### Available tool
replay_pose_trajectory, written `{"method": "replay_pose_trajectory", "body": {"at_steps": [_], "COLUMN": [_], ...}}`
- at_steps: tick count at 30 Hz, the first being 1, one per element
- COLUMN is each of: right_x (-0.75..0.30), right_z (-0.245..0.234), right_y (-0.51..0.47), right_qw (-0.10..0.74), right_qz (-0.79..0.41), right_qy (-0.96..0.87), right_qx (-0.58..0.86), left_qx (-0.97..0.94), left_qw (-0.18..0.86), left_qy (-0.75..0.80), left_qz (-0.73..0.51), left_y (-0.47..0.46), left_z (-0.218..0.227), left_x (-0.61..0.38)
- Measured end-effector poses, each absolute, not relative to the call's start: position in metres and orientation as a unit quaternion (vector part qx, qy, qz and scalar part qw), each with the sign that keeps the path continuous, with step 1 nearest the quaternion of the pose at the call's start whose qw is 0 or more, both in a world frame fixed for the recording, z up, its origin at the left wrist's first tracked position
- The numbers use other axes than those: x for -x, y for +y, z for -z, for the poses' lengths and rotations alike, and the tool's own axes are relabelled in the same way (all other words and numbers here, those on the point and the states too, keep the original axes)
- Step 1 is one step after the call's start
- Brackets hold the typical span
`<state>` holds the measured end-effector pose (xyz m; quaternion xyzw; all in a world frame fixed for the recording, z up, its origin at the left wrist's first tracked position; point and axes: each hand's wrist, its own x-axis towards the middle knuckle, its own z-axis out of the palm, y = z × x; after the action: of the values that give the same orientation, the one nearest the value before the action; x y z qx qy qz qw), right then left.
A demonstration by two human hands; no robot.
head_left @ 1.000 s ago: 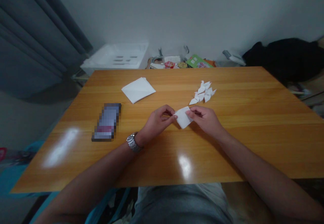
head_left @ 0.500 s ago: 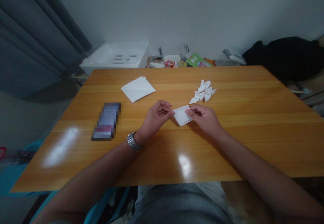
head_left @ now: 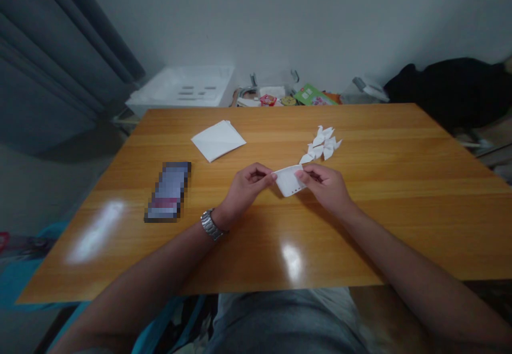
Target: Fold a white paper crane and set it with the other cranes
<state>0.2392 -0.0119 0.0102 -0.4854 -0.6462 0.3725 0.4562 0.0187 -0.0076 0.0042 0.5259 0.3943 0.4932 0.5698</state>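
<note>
Between my hands, just above the table, is a small piece of white paper (head_left: 287, 181) with a row of dark marks or holes along its lower right edge. My left hand (head_left: 251, 186) pinches its left corner between thumb and fingers. At the right side, my right hand (head_left: 325, 186) grips it with the thumb lying on its face. Just beyond my right hand lie several folded white paper birds (head_left: 320, 145) in a cluster. A stack of white paper (head_left: 218, 141) rests on the table farther back on the left.
A phone-like device (head_left: 168, 192), blurred out, lies left on the wooden table (head_left: 400, 226). Behind the far edge are a white foam tray (head_left: 192, 85), a green packet (head_left: 314, 95) and other small items. A black cloth-like heap (head_left: 448, 90) is at the right back.
The paper piece has shifted slightly right and up, held a bit more stretched between both hands. My left fingers have closed in more tightly at its corner.
</note>
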Motion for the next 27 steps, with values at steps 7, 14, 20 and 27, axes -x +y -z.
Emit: {"method": "replay_pose_trajectory", "body": {"at_steps": [7,14,20,27], "right_x": [-0.2388,-0.2383,-0.2374,-0.2361], "right_z": [-0.0096,-0.0085,-0.0087,-0.0087], "right_y": [-0.0106,-0.0111,-0.0108,-0.0110], "right_qw": [0.453,0.453,0.450,0.453], "right_qz": [-0.377,-0.381,-0.382,-0.386], "right_qy": [-0.648,-0.644,-0.639,-0.632], "right_qx": [0.481,0.484,0.493,0.495], "left_qx": [-0.522,-0.528,-0.533,-0.528], "left_qw": [0.571,0.552,0.541,0.540], "left_qy": [0.391,0.406,0.421,0.424], "left_qz": [-0.499,-0.501,-0.495,-0.499], "left_y": [-0.0090,-0.0091,-0.0098,-0.0088], "left_z": [-0.0053,-0.0058,-0.0075,-0.0063], "left_x": [-0.0187,-0.0196,-0.0197,-0.0211]}}
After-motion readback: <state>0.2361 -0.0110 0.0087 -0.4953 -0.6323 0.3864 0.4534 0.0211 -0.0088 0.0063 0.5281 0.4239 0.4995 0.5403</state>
